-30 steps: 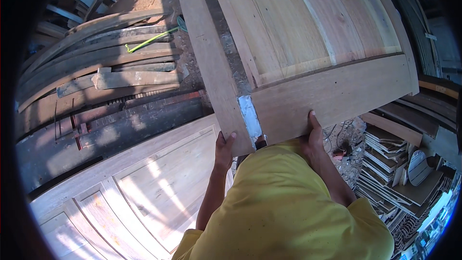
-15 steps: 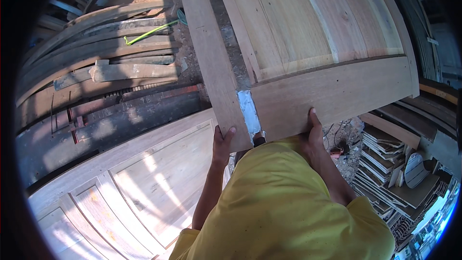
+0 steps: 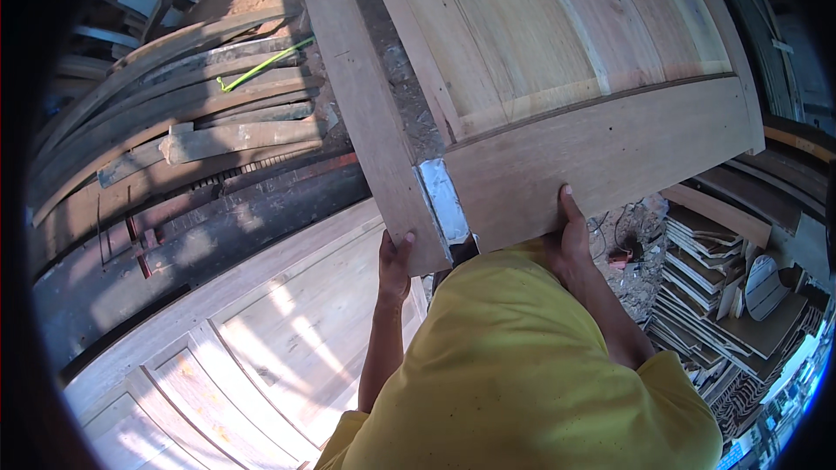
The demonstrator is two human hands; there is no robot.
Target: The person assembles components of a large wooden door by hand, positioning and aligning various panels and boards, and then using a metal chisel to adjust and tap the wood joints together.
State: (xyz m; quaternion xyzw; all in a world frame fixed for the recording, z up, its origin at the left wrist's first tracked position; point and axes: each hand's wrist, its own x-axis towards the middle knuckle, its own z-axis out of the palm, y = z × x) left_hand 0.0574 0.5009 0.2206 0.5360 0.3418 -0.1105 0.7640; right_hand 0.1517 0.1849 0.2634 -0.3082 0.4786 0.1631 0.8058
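My left hand (image 3: 396, 270) grips the near end of a long wooden board (image 3: 361, 87), thumb on its top face. My right hand (image 3: 573, 233) holds the near edge of the wide bottom rail (image 3: 601, 135) of a wooden door panel (image 3: 531, 30), thumb on top and fingers hidden beneath. Between board and rail shows a tenon (image 3: 445, 200) smeared with white glue-like paste. The board stands slightly apart from the panel, and a long gap runs between them.
Another panelled door (image 3: 287, 331) lies at lower left. Beyond it are a dark metal beam (image 3: 218, 222) and stacked timbers (image 3: 244, 139) with a bright green strip (image 3: 266, 65). Thin wooden pieces (image 3: 697, 283) are piled at right.
The board and my left hand have shifted slightly left, and the strip of white paste looks a little wider. My right hand keeps its grip on the rail.
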